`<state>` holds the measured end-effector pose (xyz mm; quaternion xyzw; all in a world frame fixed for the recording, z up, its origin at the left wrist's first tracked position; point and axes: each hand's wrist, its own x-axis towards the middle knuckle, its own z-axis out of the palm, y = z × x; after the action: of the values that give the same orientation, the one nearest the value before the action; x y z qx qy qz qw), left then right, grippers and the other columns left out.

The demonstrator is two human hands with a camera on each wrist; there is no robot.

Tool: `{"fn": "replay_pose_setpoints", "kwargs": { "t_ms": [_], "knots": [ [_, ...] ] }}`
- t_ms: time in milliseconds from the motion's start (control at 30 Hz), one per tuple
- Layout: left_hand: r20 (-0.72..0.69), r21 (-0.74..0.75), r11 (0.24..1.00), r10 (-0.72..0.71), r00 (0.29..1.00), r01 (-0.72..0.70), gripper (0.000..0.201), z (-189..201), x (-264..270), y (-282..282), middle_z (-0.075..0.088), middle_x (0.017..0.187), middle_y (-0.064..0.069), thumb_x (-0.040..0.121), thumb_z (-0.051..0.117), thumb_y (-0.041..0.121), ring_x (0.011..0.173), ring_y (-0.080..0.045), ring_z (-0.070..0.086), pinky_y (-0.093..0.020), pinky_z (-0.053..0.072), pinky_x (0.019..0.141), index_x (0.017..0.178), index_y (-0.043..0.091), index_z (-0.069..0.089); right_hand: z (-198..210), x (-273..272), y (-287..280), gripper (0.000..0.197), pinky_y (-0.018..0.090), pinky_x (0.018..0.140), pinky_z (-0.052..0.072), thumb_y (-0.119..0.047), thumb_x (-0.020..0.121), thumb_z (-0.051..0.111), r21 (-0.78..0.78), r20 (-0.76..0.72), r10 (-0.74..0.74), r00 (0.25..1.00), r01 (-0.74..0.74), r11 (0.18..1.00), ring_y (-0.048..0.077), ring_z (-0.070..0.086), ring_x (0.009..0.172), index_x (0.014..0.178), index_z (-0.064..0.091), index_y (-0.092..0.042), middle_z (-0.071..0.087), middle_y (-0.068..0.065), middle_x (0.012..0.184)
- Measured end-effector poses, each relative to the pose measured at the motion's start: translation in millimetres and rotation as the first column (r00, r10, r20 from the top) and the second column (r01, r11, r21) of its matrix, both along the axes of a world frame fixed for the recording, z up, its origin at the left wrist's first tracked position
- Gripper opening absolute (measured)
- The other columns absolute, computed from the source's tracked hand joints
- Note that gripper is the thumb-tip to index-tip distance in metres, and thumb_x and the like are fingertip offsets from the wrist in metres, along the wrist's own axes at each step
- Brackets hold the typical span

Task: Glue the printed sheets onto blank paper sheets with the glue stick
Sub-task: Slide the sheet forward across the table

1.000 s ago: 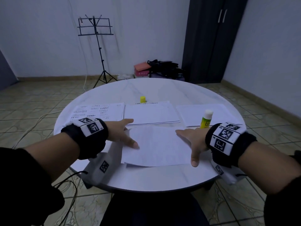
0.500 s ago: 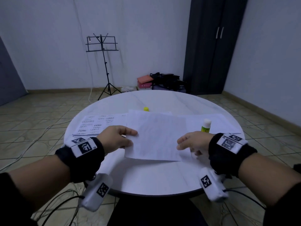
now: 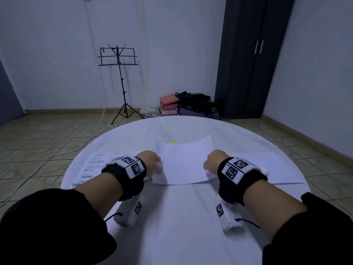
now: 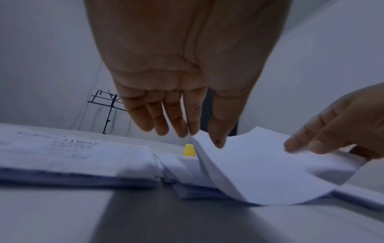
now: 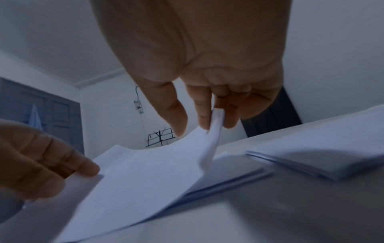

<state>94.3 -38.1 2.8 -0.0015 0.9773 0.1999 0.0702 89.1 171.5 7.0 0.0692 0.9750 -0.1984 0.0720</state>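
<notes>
— Paper's sitting somewhere new compared with a moment ago, isn't it?

— Yes. A second ago the blank sheet (image 3: 183, 163) was lying flat near the table's front edge under two spread palms. Half a second ago it was being lifted. Now it is hanging farther back, bowed in the middle, its lowest part touching the middle stack (image 4: 187, 180) of paper.

— And the hands are gripping it?

— Both are. The left hand (image 3: 150, 163) is pinching the sheet's left edge between thumb and fingers (image 4: 178, 125); the right hand (image 3: 214, 162) is pinching the right edge, which is curling up between its fingers (image 5: 203, 108).

— Anything else differing?

— The head camera is looking higher, so more wall is showing. The glue stick, standing by the right wrist before, is not showing in the head view now.

— What is lying on the table (image 3: 181, 217)?

— It is round and white. The printed sheets (image 3: 95, 167) are lying at the left, just behind the left wrist. Another white stack (image 3: 275, 167) is lying at the right. A small yellow cap (image 3: 173, 142) is peeking over the held sheet's far edge.

— And the room?

— Pale walls and a tiled floor (image 3: 47, 134) are surrounding it. A tall dark wardrobe (image 3: 248, 58) is standing in the right corner, with bags and boxes (image 3: 189, 106) piled at its foot. A black music stand (image 3: 119, 73) is standing against the back wall.
</notes>
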Motion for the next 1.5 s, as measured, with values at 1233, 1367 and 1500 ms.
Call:
{"fn": "replay_pose_setpoints", "kwargs": {
  "t_ms": [1233, 1367, 1500],
  "knots": [
    [0.224, -0.35, 0.936, 0.11, 0.968, -0.026, 0.084, -12.3, -53.2, -193.2, 0.048, 0.139, -0.007, 0.078, 0.074, 0.042, 0.118, -0.024, 0.049, -0.03, 0.037, 0.091, 0.14, 0.01, 0.029, 11.3, -4.4, -190.2, 0.023, 0.025, 0.084, 0.025, -0.014, 0.098, 0.042, 0.482, 0.295, 0.52, 0.802, -0.595, 0.643, 0.017, 0.034, 0.075, 0.075, 0.041, -0.014, 0.029, 0.002, 0.068],
    [0.221, -0.323, 0.945, 0.135, 0.966, -0.058, 0.115, -15.1, -58.5, -198.7, 0.036, 0.15, -0.005, 0.07, 0.078, 0.049, 0.133, -0.026, 0.04, -0.037, 0.034, 0.107, 0.151, 0.012, 0.006, 5.2, -7.0, -194.4, 0.033, 0.031, 0.08, 0.023, -0.012, 0.096, 0.044, 0.494, 0.285, 0.476, 0.832, -0.553, 0.671, 0.013, 0.025, 0.058, 0.065, 0.033, -0.014, 0.029, 0.002, 0.067],
    [0.136, -0.34, 0.939, 0.107, 0.985, -0.055, 0.113, -17.8, -57.6, -197.5, 0.043, 0.145, -0.006, 0.07, 0.08, 0.046, 0.129, -0.026, 0.044, -0.037, 0.038, 0.104, 0.152, 0.018, 0.008, 7.8, -9.4, -199.1, 0.03, 0.028, 0.078, 0.027, -0.013, 0.095, 0.045, 0.49, 0.327, 0.454, 0.829, -0.559, 0.669, 0.017, 0.033, 0.063, 0.067, 0.036, -0.014, 0.032, 0.002, 0.069]
  ]
}}
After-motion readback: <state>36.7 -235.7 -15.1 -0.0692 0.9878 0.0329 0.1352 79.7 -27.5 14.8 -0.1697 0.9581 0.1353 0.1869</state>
